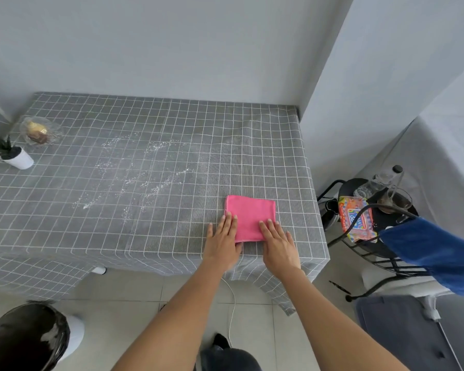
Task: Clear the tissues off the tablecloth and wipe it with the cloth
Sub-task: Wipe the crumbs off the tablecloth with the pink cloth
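A folded pink cloth [251,216] lies flat on the grey checked tablecloth [65,183], near the table's front right corner. My left hand [223,241] rests flat on the cloth's near left edge, fingers together and stretched. My right hand [277,243] presses flat on its near right corner. Neither hand grips anything. White crumbs or powder [142,170] are scattered in streaks across the middle of the tablecloth. No tissues show on the table.
A glass dish with wrapped sweets [39,131] and a small white plant pot [18,156] stand at the far left. A black bin [24,336] sits on the floor at lower left. To the right stands a black side table [359,188] with a colourful packet [355,218], glassware and a blue cloth [434,250].
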Action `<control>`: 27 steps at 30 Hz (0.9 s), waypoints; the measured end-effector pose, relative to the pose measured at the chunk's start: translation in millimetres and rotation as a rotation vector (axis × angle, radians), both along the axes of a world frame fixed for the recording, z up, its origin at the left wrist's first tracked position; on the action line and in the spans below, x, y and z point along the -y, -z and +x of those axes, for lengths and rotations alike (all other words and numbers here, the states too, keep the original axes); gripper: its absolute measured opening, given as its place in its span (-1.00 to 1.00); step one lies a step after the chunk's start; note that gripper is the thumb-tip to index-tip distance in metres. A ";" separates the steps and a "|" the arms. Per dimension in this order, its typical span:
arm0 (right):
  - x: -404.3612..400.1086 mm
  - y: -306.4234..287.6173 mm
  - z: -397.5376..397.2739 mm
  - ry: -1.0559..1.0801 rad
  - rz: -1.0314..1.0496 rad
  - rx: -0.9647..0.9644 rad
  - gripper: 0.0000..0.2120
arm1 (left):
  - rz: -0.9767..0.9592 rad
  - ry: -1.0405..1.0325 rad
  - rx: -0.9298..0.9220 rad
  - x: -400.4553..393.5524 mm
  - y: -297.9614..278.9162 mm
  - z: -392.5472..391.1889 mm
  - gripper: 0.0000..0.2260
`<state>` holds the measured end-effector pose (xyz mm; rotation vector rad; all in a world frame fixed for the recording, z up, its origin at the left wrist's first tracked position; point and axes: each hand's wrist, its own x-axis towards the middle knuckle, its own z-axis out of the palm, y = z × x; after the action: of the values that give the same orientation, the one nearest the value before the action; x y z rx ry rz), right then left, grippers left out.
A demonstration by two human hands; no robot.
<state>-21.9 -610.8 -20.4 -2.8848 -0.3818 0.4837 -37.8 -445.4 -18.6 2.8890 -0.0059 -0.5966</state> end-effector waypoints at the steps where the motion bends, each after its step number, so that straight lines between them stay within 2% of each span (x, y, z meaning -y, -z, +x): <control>1: 0.3 -0.9 0.9 0.001 0.007 0.001 -0.44 | 0.017 -0.007 -0.001 1.5 0.2 0.8 -0.36; 9: -3.8 -11.6 5.1 -0.014 0.006 0.051 -0.39 | 0.124 0.011 0.055 0.2 -7.2 9.0 -0.37; 15: -20.1 -34.8 22.2 -0.033 0.047 0.144 -0.33 | 0.085 -0.043 0.126 -13.2 -32.3 20.7 -0.41; 19: -46.5 -56.7 37.8 -0.082 0.090 0.200 -0.37 | 0.092 -0.090 0.205 -41.8 -51.9 27.9 -0.42; 27: -143.1 -89.2 51.7 -0.240 0.139 0.273 -0.39 | 0.156 -0.205 0.248 -135.3 -90.2 19.1 -0.36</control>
<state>29.8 -467.7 68.8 -2.7851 -0.7771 0.0891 -18.7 -310.1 71.6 3.0407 0.3108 -0.2098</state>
